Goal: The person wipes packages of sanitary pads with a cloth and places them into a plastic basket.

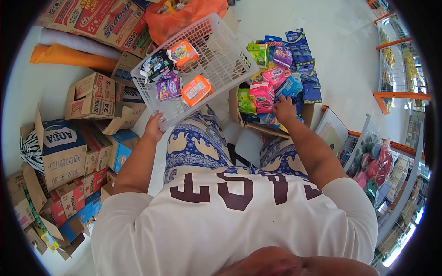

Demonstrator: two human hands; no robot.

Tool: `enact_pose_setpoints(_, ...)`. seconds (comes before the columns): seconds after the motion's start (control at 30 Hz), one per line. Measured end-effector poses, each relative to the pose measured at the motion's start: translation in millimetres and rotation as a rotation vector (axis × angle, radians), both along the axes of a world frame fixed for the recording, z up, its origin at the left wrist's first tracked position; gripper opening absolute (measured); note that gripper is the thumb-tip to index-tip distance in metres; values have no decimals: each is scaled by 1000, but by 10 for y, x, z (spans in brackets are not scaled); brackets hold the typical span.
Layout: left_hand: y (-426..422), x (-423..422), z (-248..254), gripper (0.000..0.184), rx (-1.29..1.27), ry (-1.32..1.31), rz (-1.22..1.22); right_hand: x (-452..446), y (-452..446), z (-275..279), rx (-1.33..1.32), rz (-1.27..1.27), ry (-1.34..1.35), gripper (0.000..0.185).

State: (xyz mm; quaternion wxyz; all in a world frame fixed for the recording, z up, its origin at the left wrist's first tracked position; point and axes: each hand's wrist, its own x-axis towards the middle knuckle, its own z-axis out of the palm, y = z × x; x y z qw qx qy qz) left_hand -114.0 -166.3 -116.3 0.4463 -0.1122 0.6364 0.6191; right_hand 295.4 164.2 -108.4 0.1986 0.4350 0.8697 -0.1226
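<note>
My left hand (154,129) is closed on the near left corner of a white plastic basket (171,118), which rests tilted by my lap. Inside the basket lie two orange packs (197,90), a purple pack (169,88) and a black pack (157,66). My right hand (284,109) reaches into a cardboard box (235,106) full of sanitary pad packs, fingers stretched out over them, tips partly hidden. Nearest to it are a pink pack (262,97) and a light blue pack (291,85). A green pack (246,101) stands at the box's left side.
Flattened and open cartons (64,147) are piled on the left. An orange plastic bag (184,20) sits behind the basket. Dark blue packs (300,50) hang in strips over the box's far side. Wire shelving (398,99) with orange edges runs along the right.
</note>
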Motion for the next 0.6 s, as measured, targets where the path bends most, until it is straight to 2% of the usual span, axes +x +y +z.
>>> enact_pose_setpoints(0.07,-47,118,117,44,-191,-31,-53,163,-3,-56,-21,-24,77,20)
enact_pose_setpoints(0.1,-71,127,82,44,-190,-33,-51,233,-19,-61,-41,-47,156,20)
enact_pose_setpoints(0.13,-72,134,37,50,-212,0,-29,304,-51,-61,-40,-42,154,20)
enact_pose_setpoints(0.17,-84,133,3,56,-233,33,-5,382,-100,-56,-4,-56,268,19)
enact_pose_setpoints(0.2,-97,151,20,56,-230,30,2,427,-176,1,32,-67,382,19)
enact_pose_setpoints(0.3,-111,172,37,65,-218,28,-83,518,-411,185,89,-101,506,18)
enact_pose_setpoints(0.37,-149,183,-22,72,-143,17,-5,645,-506,169,77,-106,559,18)
enact_pose_setpoints(0.5,53,293,300,72,-159,112,63,756,-680,389,21,-191,675,19)
enact_pose_setpoints(0.57,156,329,409,73,26,100,64,817,-721,434,30,-183,711,20)
enact_pose_setpoints(0.6,244,388,454,74,27,136,38,840,-729,451,36,-176,745,21)
